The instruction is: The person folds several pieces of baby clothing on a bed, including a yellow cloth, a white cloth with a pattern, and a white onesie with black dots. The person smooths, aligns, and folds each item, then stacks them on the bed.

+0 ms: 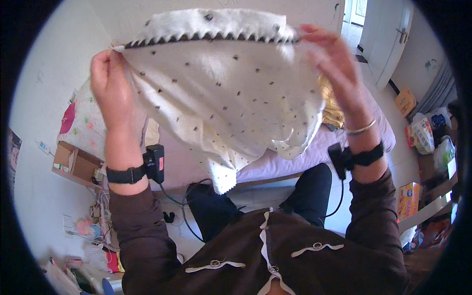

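Note:
A white garment [228, 84] with small dark spots hangs spread in front of me. Black-and-white zigzag trim [217, 36] crosses it near the top, with a white band standing above the trim. My left hand [110, 81] pinches the trim's left end between thumb and fingers. At the right end, my right hand [335, 59] is blurred, its fingertips on the cloth, and that end stays up level with the left. The garment's lower part droops in loose folds to a narrow point with a serrated edge. Which part of the garment each fold belongs to is unclear.
A bed with a pinkish cover [184, 162] lies below the garment, with yellow cloth [332, 103] on it. A wooden shelf box [77, 166] stands at left. Plastic bags [422, 132] and cartons sit at right, near a white door [394, 40]. Cables run from both wrist-strapped devices.

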`<state>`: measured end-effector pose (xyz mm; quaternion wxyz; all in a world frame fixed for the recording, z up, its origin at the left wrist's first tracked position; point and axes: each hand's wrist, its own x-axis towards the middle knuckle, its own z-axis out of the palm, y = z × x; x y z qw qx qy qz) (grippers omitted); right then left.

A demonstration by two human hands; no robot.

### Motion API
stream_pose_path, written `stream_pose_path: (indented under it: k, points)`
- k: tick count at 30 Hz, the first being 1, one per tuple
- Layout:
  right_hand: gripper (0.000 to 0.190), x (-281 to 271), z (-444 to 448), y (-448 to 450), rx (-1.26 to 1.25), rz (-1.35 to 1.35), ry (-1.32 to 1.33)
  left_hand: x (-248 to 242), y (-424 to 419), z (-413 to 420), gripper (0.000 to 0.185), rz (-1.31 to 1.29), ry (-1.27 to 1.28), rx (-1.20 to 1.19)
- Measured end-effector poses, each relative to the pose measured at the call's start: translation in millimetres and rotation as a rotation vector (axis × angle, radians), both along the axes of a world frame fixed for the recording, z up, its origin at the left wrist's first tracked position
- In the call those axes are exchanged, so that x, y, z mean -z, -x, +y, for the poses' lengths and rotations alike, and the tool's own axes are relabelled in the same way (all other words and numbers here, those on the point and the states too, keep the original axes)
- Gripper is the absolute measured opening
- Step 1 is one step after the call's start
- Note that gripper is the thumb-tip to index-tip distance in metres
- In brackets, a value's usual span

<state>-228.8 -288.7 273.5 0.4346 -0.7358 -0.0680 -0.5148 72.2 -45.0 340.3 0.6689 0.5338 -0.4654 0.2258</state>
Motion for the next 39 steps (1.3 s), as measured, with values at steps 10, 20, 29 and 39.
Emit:
stream_pose_path:
  k: [10,20,29,39]
  points:
    - [0.016,102,-13,-36,0.010,0.610,-0.359,-10,-38,8,0.016,-0.360,-0.105,-0.416]
    - [0.020,2,-12,-11,0.282,0.152,-0.300,-35,-50,50,0.020,-0.269,-0.135,-0.441]
    - [0.040,-20,-4,48,0.115,0.084,0.351,-58,-36,52,0.020,-0.232,-0.060,-0.462]
    - [0.025,-24,7,57,0.344,0.252,0.628,-61,-36,50,0.019,-0.160,-0.028,-0.340]
